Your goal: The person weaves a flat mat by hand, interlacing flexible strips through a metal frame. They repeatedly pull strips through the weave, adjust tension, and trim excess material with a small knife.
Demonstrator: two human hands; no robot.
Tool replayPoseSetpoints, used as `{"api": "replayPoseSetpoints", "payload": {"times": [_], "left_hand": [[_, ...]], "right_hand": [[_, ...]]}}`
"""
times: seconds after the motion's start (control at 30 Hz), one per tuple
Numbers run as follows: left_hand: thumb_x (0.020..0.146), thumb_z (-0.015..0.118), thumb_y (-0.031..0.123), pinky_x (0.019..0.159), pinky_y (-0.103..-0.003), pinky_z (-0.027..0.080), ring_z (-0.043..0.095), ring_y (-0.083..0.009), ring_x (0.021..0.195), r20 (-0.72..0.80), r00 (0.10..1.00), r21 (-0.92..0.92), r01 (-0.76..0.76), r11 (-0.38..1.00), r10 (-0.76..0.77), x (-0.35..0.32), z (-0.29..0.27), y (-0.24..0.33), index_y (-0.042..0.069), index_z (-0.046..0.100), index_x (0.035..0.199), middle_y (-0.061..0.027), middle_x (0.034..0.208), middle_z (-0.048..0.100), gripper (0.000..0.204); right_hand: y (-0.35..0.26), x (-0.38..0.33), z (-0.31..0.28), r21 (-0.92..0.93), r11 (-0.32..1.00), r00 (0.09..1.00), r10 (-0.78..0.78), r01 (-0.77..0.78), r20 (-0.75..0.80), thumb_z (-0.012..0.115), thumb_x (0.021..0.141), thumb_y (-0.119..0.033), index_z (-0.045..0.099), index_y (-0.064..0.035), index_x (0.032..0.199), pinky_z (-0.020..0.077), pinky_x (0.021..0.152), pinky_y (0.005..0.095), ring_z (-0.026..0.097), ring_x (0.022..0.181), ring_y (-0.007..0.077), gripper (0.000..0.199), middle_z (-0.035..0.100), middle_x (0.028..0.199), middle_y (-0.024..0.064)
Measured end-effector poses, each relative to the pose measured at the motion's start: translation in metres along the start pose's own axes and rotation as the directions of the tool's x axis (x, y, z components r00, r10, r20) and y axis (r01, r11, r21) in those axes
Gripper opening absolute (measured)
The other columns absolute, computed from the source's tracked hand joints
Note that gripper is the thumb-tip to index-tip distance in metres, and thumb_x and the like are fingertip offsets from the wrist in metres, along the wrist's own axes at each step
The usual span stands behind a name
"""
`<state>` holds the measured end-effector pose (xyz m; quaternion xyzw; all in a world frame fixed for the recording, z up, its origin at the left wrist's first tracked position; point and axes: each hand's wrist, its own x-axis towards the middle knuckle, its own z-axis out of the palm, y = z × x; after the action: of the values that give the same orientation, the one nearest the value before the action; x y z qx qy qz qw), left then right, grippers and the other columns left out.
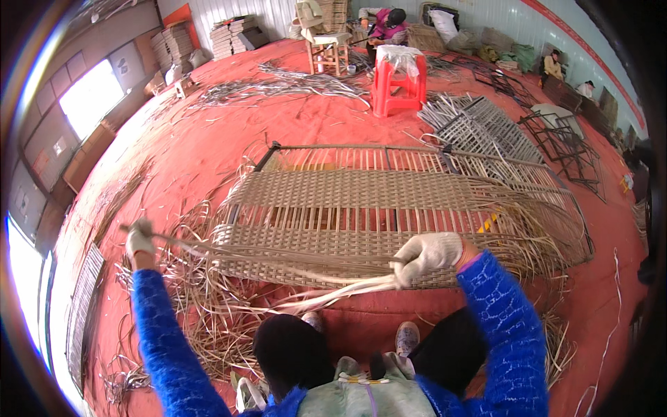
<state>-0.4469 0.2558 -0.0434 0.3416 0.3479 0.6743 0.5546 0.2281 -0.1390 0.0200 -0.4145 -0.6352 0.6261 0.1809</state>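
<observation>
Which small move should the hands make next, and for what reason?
Perhaps the left hand should draw the strips toward the woven panel, since that hand is out beyond the panel's left side and the strips stretch across to the right hand.

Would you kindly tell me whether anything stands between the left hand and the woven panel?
Only loose strips, strewn beside the left end of the panel; nothing rigid is visible between it and the left hand.
</observation>
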Motion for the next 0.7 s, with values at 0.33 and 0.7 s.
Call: {"api": "replayPoseSetpoints", "payload": {"times": [0.33,0.7], "left_hand": [[0.095,0.056,0.024,0.04,-0.021,0.036,0.041,-0.0071,0.044,0.135,0.986,0.295,-0.135,0.946,0.098,-0.08,0.127,0.011,0.009,0.056,0.088,0.003,0.061,0.046,0.016],[0.093,0.053,0.008,0.065,-0.025,0.046,0.055,-0.0084,0.073,0.746,0.494,0.627,-0.293,0.722,-0.447,-0.316,0.373,-0.133,-0.002,0.061,0.096,-0.0036,0.081,0.064,0.014]], "right_hand": [[0.007,0.017,-0.009,0.009,1.0,0.977,0.023,-0.022,-0.211,0.055,0.095,-0.035,0.068,-0.0052,0.096,0.045,0.06,0.0258,0.055,0.068,0.0081,0.032,0.064,0.08,-0.0013],[0.003,0.098,0.037,-0.426,0.89,0.796,-0.374,0.163,-0.475,0.053,0.092,-0.031,0.064,-0.005,0.079,0.045,0.056,0.0333,0.058,0.061,0.0177,0.031,0.06,0.066,0.0065]]}}
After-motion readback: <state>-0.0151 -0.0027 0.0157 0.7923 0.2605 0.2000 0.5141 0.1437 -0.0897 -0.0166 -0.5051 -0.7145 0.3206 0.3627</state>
